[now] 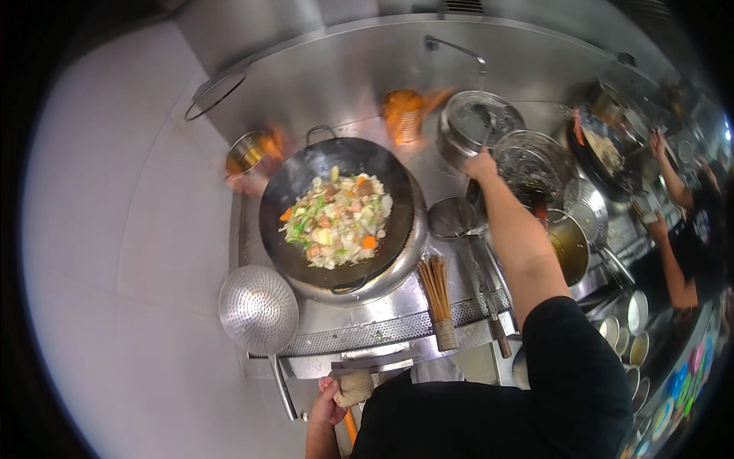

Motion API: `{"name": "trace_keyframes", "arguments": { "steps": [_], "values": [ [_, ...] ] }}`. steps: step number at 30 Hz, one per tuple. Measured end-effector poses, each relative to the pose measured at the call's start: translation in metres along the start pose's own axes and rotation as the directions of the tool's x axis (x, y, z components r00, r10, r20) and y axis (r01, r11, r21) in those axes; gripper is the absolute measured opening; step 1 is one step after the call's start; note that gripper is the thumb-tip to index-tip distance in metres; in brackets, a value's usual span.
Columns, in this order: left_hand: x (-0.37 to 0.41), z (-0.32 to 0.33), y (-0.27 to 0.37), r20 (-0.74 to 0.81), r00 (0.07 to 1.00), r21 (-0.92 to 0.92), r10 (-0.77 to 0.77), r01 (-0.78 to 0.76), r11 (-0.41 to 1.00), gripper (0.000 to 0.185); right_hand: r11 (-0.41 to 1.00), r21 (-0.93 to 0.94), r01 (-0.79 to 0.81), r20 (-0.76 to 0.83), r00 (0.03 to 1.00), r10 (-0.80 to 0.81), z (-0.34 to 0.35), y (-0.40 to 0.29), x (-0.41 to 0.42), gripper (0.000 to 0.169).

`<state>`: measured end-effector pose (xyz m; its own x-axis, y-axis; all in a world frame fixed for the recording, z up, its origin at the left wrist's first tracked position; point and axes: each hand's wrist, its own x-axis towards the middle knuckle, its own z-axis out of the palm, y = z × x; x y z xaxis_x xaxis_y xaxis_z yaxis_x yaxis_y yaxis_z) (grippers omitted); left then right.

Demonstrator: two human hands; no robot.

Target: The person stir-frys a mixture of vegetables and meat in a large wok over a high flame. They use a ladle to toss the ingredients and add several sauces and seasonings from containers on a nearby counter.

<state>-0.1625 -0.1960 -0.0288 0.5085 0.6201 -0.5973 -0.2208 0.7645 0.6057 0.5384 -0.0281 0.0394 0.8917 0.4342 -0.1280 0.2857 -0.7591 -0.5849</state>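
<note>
A dark two-handled wok sits on the range, holding chopped cabbage, orange carrot pieces and bits of meat. Below it, near the counter's front edge, my left hand grips a folded beige cloth. My right hand reaches to the right of the wok and is closed round the handle of a ladle, whose bowl lies over a round metal pot. Beside that pot stands a larger pot of bubbling liquid.
A perforated skimmer lies left of the wok; a bamboo wok brush and a mesh strainer lie right. Flames rise near two metal containers behind. Another person works at a second wok far right.
</note>
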Motion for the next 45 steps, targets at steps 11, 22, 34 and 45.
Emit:
{"name": "trace_keyframes", "arguments": {
  "steps": [11, 22, 34, 45],
  "values": [
    [0.085, 0.087, 0.075, 0.070, 0.996, 0.131, -0.053, 0.044, 0.990, 0.069, -0.266, 0.827, -0.495, 0.415, 0.858, -0.303, -0.084, -0.010, -0.023, 0.011],
    [0.178, 0.139, 0.110, -0.055, 0.999, 0.089, 0.000, 0.005, 0.996, 0.023, -0.164, 0.676, -0.719, 0.576, 0.653, -0.491, -0.139, -0.079, -0.191, 0.020],
    [0.059, 0.058, 0.092, 0.276, 0.939, 0.071, -0.206, 0.194, 0.978, 0.047, 0.787, 0.611, 0.086, 0.470, 0.761, -0.447, -0.016, -0.133, -0.290, 0.081],
    [0.034, 0.013, 0.018, 0.646, 0.625, 0.241, -0.439, 0.378, 0.894, 0.064, 0.988, 0.100, 0.117, 0.063, 0.990, -0.123, 0.049, 0.138, -0.496, 0.036]
  ]
}}
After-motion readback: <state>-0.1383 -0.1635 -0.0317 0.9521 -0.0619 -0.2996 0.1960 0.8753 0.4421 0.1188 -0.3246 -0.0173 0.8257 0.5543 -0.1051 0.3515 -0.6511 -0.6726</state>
